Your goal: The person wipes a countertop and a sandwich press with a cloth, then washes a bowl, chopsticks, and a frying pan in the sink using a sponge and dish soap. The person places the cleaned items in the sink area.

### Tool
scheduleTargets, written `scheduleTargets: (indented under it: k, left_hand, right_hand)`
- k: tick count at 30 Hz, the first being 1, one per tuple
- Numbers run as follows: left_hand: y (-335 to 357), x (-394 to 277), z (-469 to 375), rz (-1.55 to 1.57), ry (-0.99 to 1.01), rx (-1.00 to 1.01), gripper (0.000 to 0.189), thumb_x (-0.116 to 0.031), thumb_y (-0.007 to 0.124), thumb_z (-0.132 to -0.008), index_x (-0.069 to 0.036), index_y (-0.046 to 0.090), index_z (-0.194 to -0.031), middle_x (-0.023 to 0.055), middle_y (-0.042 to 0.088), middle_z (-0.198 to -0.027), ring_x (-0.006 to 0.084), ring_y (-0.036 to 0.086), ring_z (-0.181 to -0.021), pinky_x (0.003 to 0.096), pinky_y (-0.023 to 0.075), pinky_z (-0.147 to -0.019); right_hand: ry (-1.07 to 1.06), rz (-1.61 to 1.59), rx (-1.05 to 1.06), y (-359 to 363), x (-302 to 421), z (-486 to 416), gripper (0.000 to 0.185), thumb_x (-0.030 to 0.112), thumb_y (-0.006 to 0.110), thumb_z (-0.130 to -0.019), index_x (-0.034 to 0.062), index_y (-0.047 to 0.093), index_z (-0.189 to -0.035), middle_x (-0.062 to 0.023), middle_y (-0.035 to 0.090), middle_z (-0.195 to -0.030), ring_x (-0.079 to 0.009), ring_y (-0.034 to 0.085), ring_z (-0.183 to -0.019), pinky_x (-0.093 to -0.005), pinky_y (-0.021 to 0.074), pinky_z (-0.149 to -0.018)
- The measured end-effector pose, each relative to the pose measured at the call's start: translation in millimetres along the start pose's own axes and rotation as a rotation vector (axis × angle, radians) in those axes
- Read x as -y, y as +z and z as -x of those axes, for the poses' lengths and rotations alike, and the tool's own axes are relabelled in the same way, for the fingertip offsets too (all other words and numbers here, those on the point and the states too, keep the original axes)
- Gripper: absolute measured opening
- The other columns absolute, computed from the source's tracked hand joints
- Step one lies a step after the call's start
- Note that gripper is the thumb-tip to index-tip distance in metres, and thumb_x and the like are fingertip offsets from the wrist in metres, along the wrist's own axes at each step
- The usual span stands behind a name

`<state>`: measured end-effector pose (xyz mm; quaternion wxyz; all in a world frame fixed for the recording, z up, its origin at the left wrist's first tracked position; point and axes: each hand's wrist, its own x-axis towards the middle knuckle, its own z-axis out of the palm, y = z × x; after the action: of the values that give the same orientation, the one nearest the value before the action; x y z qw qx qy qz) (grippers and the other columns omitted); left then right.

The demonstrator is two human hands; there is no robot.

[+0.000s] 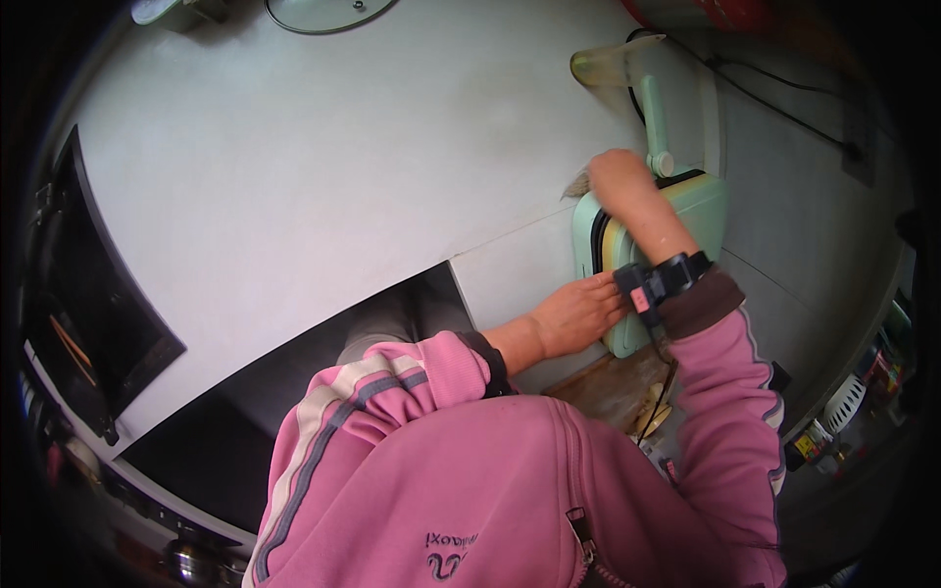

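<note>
A mint-green appliance (698, 213) with rounded corners, a dark seam and a yellowish band stands on the white counter. Its handle (653, 121) points toward the far side. My left hand (584, 316) lies against the near left part of the appliance; its fingertips are partly hidden behind a black device (638, 294) strapped to my right wrist. Over the appliance's far left edge, my right hand (623, 176) is bent down, its fingers mostly hidden. From that hand sticks out a greyish frayed piece (576, 187), perhaps a cloth.
A translucent container (603, 66) with a yellowish-green end lies beyond the handle, near a black cord (779, 114). A glass lid (331, 13) sits at the far edge. A black hob-like panel (110, 287) is at left. Below the appliance is a wooden board (588, 382).
</note>
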<state>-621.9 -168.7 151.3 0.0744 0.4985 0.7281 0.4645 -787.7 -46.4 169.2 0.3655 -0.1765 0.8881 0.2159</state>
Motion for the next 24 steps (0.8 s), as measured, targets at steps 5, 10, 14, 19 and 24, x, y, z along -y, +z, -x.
scheduleTargets:
  k: [5,10,14,19,24]
  left_hand:
    - [0.9,-0.4,-0.4,-0.025,-0.006,-0.142,0.044,-0.019,0.052,-0.091,-0.003,0.061,-0.131,0.0110,0.057,-0.140,0.0260,0.044,-0.140,0.0405,0.0246,-0.125]
    - [1.9,-2.3,-0.5,-0.042,-0.026,0.017,0.046,-0.018,0.051,-0.092,-0.004,0.059,-0.135,0.0108,0.055,-0.143,0.0260,0.043,-0.142,0.0404,0.0242,-0.125]
    - [1.2,-3.8,-2.0,0.173,-0.082,-0.035,0.054,-0.016,0.052,-0.090,-0.006,0.053,-0.143,0.0095,0.053,-0.146,0.0244,0.043,-0.141,0.0396,0.0276,-0.123]
    - [-1.3,-7.7,-4.1,-0.008,-0.089,0.006,0.059,-0.014,0.050,-0.091,-0.003,0.046,-0.149,0.0125,0.048,-0.151,0.0254,0.041,-0.144,0.0403,0.0316,-0.120]
    - [0.4,-8.0,-2.6,-0.043,-0.039,-0.048,0.056,-0.014,0.046,-0.095,-0.002,0.043,-0.150,0.0102,0.039,-0.160,0.0214,0.032,-0.150,0.0387,0.0233,-0.125]
  right_hand:
    - [-0.218,-0.149,-0.032,17.9,4.3,3.7,0.016,0.013,0.069,-0.078,0.0000,0.076,-0.085,-0.0209,0.073,-0.094,-0.0365,0.071,-0.094,-0.0441,0.0573,-0.085]
    - [0.099,-0.057,-0.002,7.4,-12.6,-2.2,0.017,0.014,0.064,-0.081,0.0010,0.075,-0.080,-0.0230,0.070,-0.084,-0.0413,0.069,-0.082,-0.0486,0.0563,-0.077]
    - [-0.119,-0.150,0.020,31.9,35.7,11.9,0.015,0.008,0.065,-0.082,0.0017,0.076,-0.088,-0.0236,0.072,-0.090,-0.0395,0.071,-0.086,-0.0460,0.0582,-0.078]
    - [-0.333,-0.570,-0.062,33.7,50.4,65.6,0.019,0.010,0.068,-0.081,0.0005,0.072,-0.096,-0.0202,0.069,-0.085,-0.0402,0.068,-0.077,-0.0464,0.0551,-0.073]
    - [-0.027,-0.481,-0.576,-43.9,-33.3,76.0,0.016,0.006,0.060,-0.089,0.0021,0.068,-0.103,-0.0151,0.067,-0.099,-0.0329,0.066,-0.092,-0.0407,0.0519,-0.079]
